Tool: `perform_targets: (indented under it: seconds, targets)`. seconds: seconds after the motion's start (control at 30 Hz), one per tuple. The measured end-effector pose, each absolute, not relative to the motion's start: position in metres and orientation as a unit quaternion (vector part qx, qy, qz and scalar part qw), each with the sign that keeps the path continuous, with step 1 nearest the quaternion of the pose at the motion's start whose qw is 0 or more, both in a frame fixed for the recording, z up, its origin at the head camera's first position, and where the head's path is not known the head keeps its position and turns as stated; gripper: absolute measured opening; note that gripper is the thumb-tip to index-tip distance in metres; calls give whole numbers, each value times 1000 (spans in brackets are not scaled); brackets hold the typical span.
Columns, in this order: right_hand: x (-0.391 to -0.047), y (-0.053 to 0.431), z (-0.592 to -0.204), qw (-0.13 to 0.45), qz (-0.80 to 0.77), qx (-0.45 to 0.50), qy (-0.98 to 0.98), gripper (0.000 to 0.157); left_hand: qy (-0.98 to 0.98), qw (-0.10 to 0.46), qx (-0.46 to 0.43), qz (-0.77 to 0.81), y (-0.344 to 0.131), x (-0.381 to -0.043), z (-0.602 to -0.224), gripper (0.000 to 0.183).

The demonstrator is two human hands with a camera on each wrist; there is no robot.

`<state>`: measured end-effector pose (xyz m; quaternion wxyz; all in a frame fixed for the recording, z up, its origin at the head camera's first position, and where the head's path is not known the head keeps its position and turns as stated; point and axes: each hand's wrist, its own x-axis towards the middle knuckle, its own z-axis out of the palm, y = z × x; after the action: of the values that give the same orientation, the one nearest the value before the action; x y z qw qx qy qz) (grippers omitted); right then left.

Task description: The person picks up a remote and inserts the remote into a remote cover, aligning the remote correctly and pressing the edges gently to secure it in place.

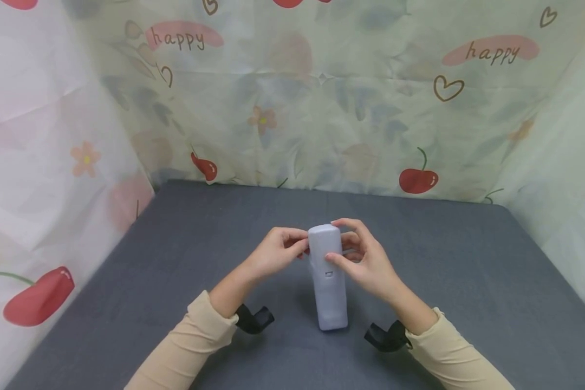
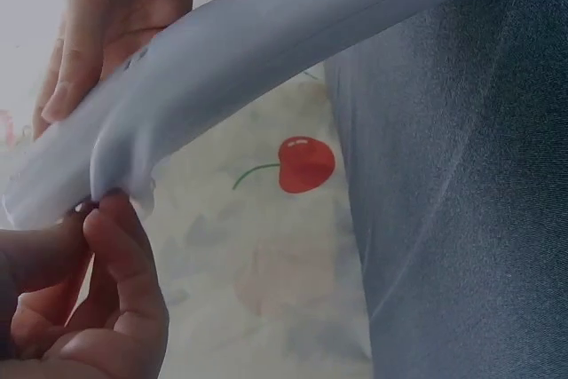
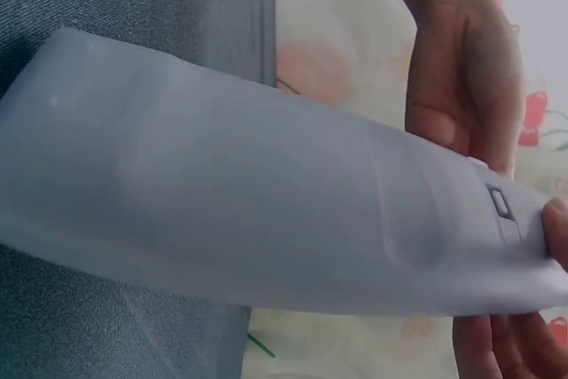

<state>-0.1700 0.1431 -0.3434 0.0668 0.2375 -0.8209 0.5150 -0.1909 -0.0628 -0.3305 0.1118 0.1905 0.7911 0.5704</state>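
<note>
A long, pale lilac-grey plastic device stands on its lower end, leaning slightly. Its body bends, and a small rectangular slot sits on its front face. My right hand grips the upper part, thumb on the front, index finger over the top edge, other fingers behind. From the other side my left hand reaches the head of the device. In the left wrist view, the left thumb and finger come together at a rounded lip bulging from its underside. What lies between those fingertips is mostly hidden.
A dark grey cloth-covered table lies under the device. Printed fabric curtains with cherries and flowers close off the back and both sides. Black straps hang at both wrists, beside beige sleeves.
</note>
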Motion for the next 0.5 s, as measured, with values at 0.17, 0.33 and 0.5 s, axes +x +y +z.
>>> perform_targets:
  seconds: [0.17, 0.33, 0.5]
  targets:
    - [-168, 146, -342, 52, 496, 269, -824, 55, 783, 158, 207, 564, -68, -194, -332, 23]
    - [-168, 147, -341, 39, 487, 298, -820, 54, 786, 169, 206, 558, -70, -196, -334, 22]
    - [-168, 147, -342, 36, 489, 309, -815, 54, 783, 156, 206, 566, -70, -195, -335, 21]
